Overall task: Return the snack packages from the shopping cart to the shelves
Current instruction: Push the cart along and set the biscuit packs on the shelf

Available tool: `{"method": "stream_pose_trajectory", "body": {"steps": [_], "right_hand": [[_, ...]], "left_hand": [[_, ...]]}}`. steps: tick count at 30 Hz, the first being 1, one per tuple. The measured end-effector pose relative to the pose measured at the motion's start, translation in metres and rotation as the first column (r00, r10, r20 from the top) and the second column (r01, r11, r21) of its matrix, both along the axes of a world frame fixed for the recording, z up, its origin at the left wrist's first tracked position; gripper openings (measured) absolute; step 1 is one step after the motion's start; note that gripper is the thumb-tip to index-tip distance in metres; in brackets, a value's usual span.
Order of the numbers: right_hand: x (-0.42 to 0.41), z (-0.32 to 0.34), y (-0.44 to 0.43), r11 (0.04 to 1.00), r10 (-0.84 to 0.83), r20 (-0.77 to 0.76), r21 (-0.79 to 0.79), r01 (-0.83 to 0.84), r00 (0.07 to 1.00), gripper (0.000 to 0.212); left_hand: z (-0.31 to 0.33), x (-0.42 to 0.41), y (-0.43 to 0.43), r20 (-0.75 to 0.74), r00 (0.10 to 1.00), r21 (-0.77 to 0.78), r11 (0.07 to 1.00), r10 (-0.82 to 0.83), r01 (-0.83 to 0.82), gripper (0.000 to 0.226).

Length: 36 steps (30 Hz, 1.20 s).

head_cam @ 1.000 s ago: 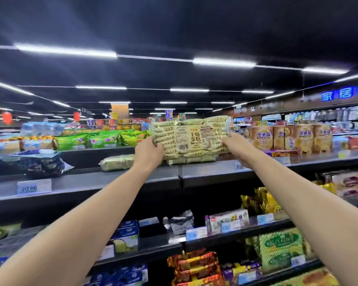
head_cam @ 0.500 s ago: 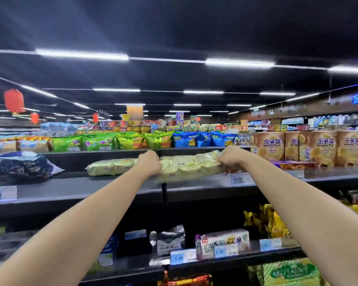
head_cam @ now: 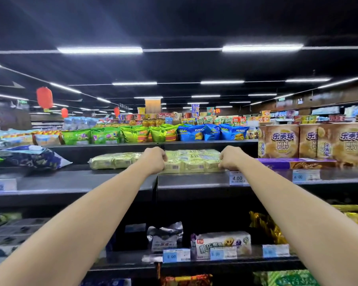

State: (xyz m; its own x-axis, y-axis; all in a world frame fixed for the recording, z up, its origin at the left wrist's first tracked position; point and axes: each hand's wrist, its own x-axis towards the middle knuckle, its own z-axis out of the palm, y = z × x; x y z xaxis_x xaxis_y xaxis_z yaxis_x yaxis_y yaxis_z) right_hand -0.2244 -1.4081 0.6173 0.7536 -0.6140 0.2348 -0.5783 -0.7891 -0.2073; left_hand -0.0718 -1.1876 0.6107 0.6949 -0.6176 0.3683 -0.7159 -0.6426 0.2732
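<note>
- Head view: yellow snack multipack (head_cam: 192, 162) lies flat at the front edge of the upper shelf (head_cam: 71, 182).
- Left hand (head_cam: 153, 159) grips its left end, right hand (head_cam: 231, 159) its right end.
- Pack ends hidden under knuckles; I can't read the blurred label.

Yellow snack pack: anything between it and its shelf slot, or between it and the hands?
Nothing visible. The yellow snack pack sits at the front edge of the shelf, left hand and right hand gripping its ends. A matching pack lies to its left, a purple box to its right; neither blocks it.
</note>
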Motion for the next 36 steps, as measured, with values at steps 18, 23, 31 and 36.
{"method": "stream_pose_trajectory", "body": {"steps": [18, 23, 31, 36], "right_hand": [[0.019, 0.005, 0.163, 0.949, 0.292, 0.200, -0.185, -0.256, 0.935, 0.035], [0.049, -0.020, 0.304, 0.868, 0.481, 0.276, -0.285, -0.407, 0.832, 0.037], [0.100, -0.098, 0.570, 0.667, 0.744, 0.240, -0.207, -0.716, 0.624, 0.039], [0.117, -0.158, 0.726, 0.507, 0.860, 0.153, -0.155, -0.848, 0.486, 0.036]], "left_hand": [[-0.018, -0.046, 0.148, 0.274, 0.942, -0.146, 0.976, 0.196, -0.160, 0.031], [-0.054, -0.050, 0.282, 0.393, 0.887, -0.075, 0.969, 0.244, -0.234, 0.032], [-0.139, -0.061, 0.559, 0.297, 0.798, 0.040, 0.828, 0.525, -0.559, 0.034], [-0.199, -0.085, 0.724, 0.169, 0.676, 0.095, 0.671, 0.717, -0.735, 0.038]]}}
